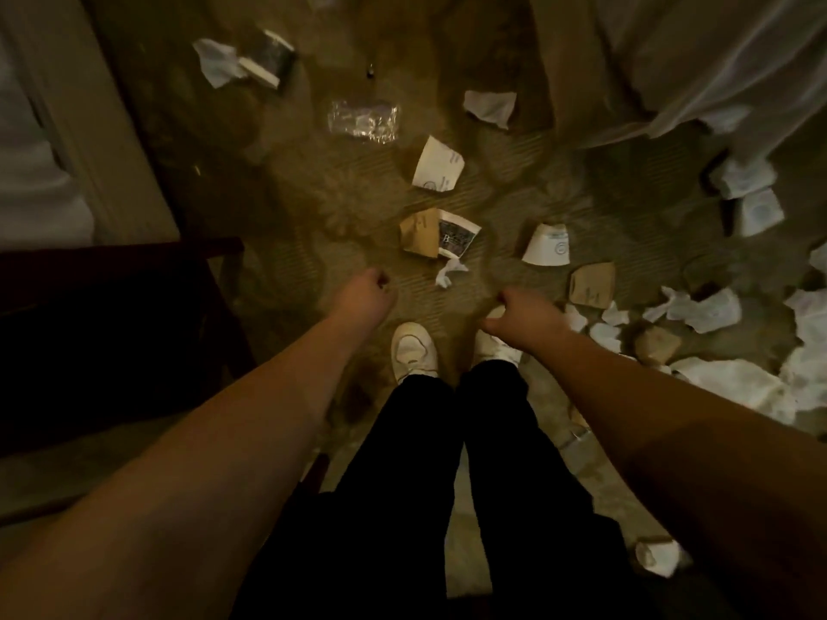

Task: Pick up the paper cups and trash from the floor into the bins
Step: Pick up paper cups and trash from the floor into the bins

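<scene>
Two bare forearms reach down over a patterned carpet [358,208] strewn with litter. White bedding [698,60] hangs at the far right of the carpet, and dark furniture [112,328] stands at its left edge. Black trousers [402,485] and white shoes [414,351] stand on its near part. A heap of crumpled paper [738,387] spreads right of the shoes. Ahead of the shoes lie flattened paper cups: a white cup [437,165] farthest, a brown-and-printed cup [441,234] closer, another white cup [547,246] to its right, and a brown sleeve [591,284] nearer the heap. A clear plastic wrapper [363,120] lies beyond the farthest cup. A small paper scrap [449,274] sits just ahead of the shoes. The left hand [369,290] and right hand [521,313] hang above the carpet, fingers loosely curled, holding nothing.
</scene>
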